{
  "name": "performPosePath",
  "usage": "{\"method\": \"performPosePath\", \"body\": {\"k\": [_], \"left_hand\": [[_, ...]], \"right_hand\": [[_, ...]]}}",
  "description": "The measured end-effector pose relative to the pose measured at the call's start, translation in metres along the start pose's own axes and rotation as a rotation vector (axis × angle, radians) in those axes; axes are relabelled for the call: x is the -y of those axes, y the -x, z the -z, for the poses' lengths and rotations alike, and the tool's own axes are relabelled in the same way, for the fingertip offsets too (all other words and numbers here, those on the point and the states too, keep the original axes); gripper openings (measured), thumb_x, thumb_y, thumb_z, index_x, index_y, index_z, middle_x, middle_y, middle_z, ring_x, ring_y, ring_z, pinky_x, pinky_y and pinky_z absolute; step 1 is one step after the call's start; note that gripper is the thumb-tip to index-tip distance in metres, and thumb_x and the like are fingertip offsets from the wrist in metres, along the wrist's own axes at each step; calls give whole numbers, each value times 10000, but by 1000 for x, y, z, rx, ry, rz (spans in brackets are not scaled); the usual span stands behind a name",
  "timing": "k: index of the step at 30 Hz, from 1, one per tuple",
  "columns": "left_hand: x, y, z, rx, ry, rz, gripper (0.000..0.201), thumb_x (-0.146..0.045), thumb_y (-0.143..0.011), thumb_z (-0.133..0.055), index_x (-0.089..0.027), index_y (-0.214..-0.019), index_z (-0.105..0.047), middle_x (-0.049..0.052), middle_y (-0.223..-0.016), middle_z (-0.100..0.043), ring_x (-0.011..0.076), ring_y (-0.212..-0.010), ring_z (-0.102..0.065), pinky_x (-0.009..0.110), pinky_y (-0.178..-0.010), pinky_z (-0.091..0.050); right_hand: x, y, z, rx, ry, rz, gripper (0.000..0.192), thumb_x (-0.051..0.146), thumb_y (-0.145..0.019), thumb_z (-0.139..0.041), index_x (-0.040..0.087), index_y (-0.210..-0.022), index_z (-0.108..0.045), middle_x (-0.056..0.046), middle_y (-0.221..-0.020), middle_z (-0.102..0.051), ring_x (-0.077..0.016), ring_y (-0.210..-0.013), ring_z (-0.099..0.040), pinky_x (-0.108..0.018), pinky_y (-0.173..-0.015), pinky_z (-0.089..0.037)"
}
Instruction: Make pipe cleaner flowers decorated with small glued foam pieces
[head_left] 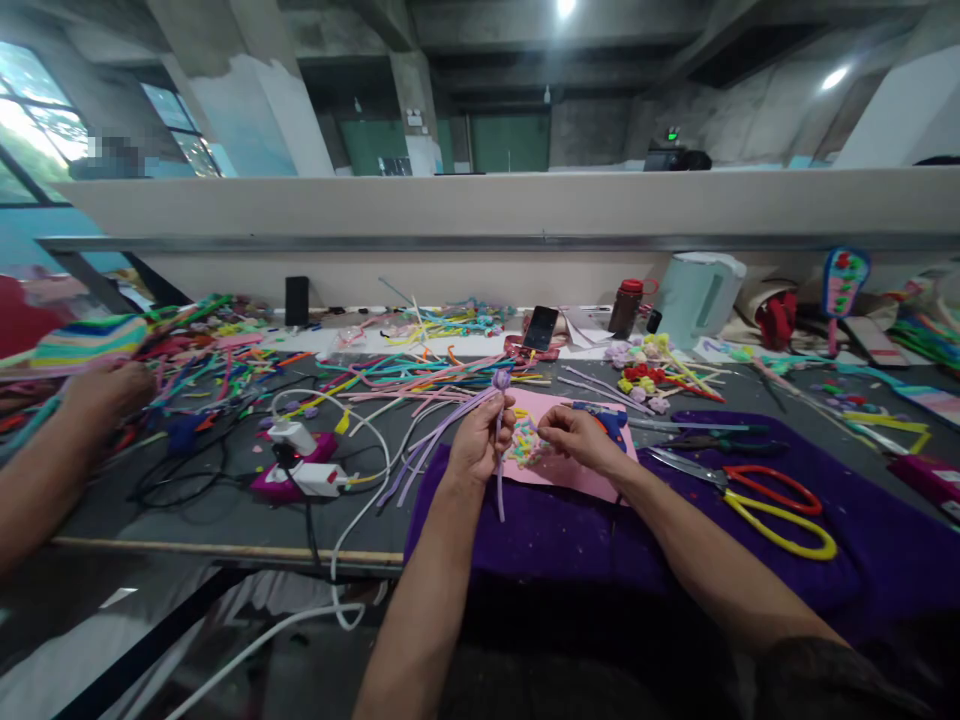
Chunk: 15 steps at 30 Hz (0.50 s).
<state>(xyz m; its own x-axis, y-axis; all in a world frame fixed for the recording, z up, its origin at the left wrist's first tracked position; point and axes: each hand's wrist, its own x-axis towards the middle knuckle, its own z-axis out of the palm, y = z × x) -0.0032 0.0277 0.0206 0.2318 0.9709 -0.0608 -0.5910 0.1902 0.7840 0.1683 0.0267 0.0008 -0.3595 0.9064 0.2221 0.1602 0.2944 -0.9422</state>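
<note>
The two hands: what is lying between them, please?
In the head view, a small multicoloured pastel piece sits between the left hand and the right hand, over a pink sheet. The left hand also holds a purple pipe-cleaner stem.

Daylight from windows at left, blown out there; two ceiling lamps glare overhead. Worktable evenly lit, shadows soft. Strong fisheye bend at the edges, corners smeared. Underside of the table dim, probably underexposed. Centre sharp; one blurred patch by the window.
</note>
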Motion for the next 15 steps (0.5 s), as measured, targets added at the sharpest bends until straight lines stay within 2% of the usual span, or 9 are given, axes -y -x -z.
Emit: {"method": "performPosePath", "body": {"k": [4, 7, 9, 12, 15], "left_hand": [[-2, 3, -2, 74, 23, 84, 144, -250, -743, -576, -120, -804, -559, -41, -539, -500, -19, -299, -313, 76, -256, -201], [-9, 9, -3, 124, 83, 145, 127, -240, -787, -523, -121, -813, -554, -51, -545, -470, -32, -270, -245, 74, -228, -166], [-14, 14, -2, 120, 110, 142, 134, -247, -811, -485, -131, -808, -551, -57, -550, -457, -35, -256, -218, 78, -215, -150], [-17, 20, 1, 98, 70, 152, 138, -253, -811, -480, -138, -793, -554, -56, -544, -451, -29, -261, -228, 79, -212, -151], [-11, 27, 5, -20, -122, 71, 153, -275, -736, -585, -137, -800, -573, -35, -572, -507, -1, -332, -369, 83, -256, -246]], "right_hand": [[-1, -2, 0, -37, 56, 45, 128, 289, -752, -541, 164, -728, -545, 42, -565, -490, -73, -453, -444, -192, -436, -351], [-3, -3, 1, -50, 232, 117, 83, 193, -755, -521, 159, -757, -597, 16, -635, -570, -90, -549, -505, -201, -520, -381], [-5, -4, 2, -41, 405, 191, 109, 148, -748, -525, 166, -780, -628, -3, -739, -619, -103, -654, -542, -208, -593, -390], [-8, -5, 5, -10, 588, 232, 132, 151, -743, -555, 180, -832, -648, -8, -783, -637, -115, -712, -560, -212, -633, -389], [-10, -4, 6, 23, 693, 272, 165, 156, -734, -577, 194, -872, -658, -21, -842, -637, -134, -787, -567, -222, -674, -393]]}}
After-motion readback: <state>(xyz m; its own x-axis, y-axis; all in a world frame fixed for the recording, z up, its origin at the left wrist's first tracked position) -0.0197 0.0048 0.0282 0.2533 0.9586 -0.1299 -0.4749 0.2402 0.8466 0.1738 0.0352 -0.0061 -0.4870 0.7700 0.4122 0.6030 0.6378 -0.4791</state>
